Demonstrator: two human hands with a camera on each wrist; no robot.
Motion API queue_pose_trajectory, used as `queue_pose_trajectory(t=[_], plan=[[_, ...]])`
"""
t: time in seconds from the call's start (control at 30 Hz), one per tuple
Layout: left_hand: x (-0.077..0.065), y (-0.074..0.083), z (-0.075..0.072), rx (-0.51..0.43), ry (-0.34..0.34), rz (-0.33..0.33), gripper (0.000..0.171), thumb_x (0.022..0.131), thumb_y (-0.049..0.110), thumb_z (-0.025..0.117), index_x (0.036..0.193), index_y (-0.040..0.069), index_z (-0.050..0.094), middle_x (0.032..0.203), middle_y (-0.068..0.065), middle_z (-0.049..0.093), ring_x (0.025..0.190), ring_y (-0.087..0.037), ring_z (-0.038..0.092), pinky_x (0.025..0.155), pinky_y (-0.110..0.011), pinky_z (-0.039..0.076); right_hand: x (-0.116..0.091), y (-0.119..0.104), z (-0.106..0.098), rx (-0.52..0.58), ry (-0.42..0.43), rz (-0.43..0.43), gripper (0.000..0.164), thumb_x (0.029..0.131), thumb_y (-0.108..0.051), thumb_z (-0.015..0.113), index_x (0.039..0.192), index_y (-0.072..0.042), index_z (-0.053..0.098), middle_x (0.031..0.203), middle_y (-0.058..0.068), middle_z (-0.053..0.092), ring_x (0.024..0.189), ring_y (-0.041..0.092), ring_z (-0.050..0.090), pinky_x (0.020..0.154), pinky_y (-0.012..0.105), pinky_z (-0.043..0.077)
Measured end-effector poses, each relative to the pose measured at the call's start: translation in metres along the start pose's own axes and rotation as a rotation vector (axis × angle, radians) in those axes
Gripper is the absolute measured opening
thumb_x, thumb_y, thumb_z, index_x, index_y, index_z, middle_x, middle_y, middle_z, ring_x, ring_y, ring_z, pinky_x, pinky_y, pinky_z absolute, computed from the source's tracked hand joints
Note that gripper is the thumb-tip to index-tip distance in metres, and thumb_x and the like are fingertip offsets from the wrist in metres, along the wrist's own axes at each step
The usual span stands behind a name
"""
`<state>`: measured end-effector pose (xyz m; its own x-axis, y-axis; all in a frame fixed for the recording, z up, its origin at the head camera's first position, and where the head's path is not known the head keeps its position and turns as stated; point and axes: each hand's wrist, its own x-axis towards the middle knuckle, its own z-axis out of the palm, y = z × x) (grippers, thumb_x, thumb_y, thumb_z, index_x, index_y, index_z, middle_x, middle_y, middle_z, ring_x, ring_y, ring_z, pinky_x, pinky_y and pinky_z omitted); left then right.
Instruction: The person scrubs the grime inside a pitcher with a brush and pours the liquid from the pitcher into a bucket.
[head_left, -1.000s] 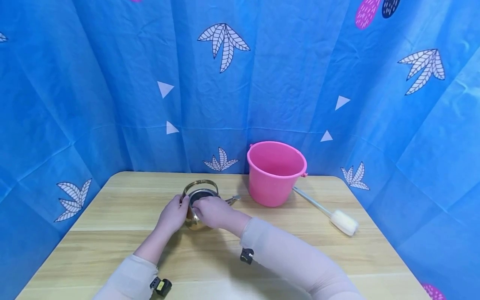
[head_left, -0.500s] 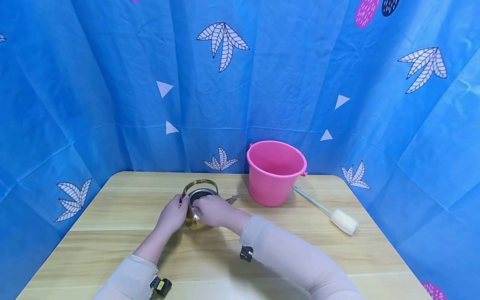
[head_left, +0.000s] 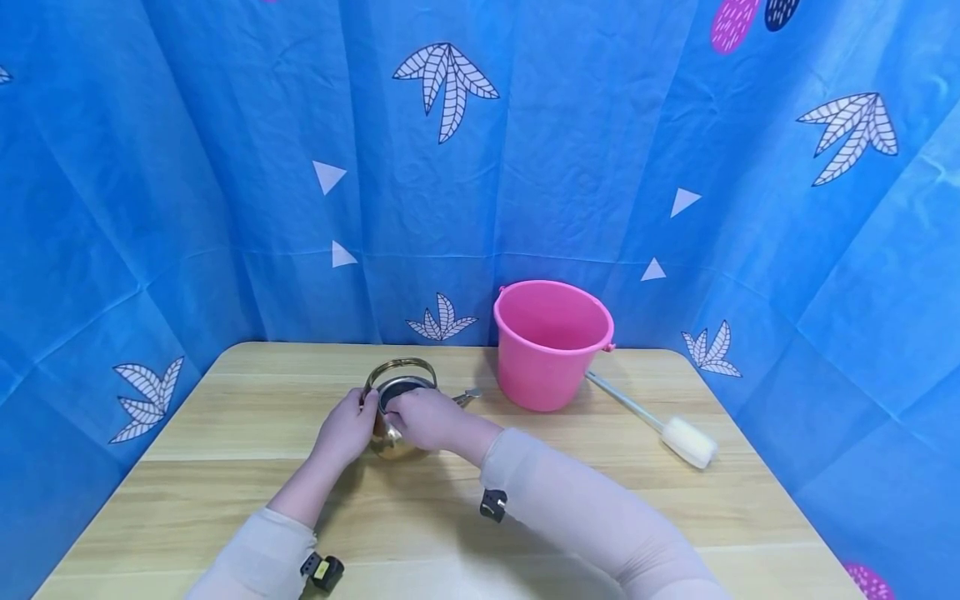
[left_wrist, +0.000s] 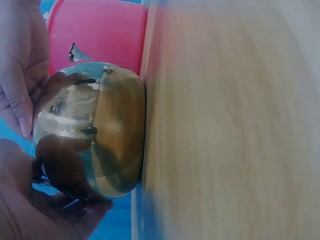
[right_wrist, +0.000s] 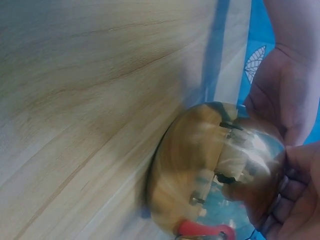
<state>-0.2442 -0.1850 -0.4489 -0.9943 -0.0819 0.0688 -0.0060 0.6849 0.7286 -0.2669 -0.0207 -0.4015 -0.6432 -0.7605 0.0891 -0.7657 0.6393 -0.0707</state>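
A shiny gold kettle [head_left: 393,444] stands upright on the table, its mouth uncovered and its hoop handle [head_left: 401,363] raised. My left hand [head_left: 348,429] grips its left side by the handle's base; in the left wrist view the left hand's fingers [left_wrist: 90,215] curve around the metal body. Over the mouth's right side lies my right hand [head_left: 427,421], with its fingertips out of sight inside the opening. From the right wrist, the right hand [right_wrist: 302,192] shows bent fingers against the rim. Whether those fingers hold anything inside is hidden. The spout [head_left: 467,396] points right.
A pink bucket [head_left: 536,375] stands at the back of the wooden table [head_left: 225,408], right of the kettle. A brush with a white sponge head [head_left: 688,443] lies beside it, its handle end behind the bucket. Blue patterned curtains [head_left: 555,167] enclose the back and sides.
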Motion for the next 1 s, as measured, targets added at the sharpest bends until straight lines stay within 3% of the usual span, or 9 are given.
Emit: queue_pose_trajectory(t=[0.33,1.0], plan=[[0.0,0.0001,0.0,0.002,-0.002,-0.001,0.051,0.109,0.032,0.031,0.132,-0.01,0.048,0.131,-0.032,0.056,0.126,-0.05,0.05,0.102,-0.06,0.041,0.0003,0.0005,-0.0002,0.01,0.006,-0.005,0.023,0.103,-0.027,0.056,0.088,-0.018,0.071,0.081,-0.007,0.067,0.088,0.014,0.068,0.087,0.029,0.053],[-0.0001,0.0015,0.0002,0.018,0.001,0.004,0.052,0.109,0.033,0.03,0.129,-0.011,0.049,0.129,-0.033,0.057,0.123,-0.051,0.052,0.1,-0.06,0.042,-0.0014,0.004,-0.0016,0.073,0.091,-0.05,0.022,0.099,-0.024,0.063,0.078,-0.017,0.064,0.074,-0.009,0.059,0.07,0.008,0.057,0.069,0.023,0.049]])
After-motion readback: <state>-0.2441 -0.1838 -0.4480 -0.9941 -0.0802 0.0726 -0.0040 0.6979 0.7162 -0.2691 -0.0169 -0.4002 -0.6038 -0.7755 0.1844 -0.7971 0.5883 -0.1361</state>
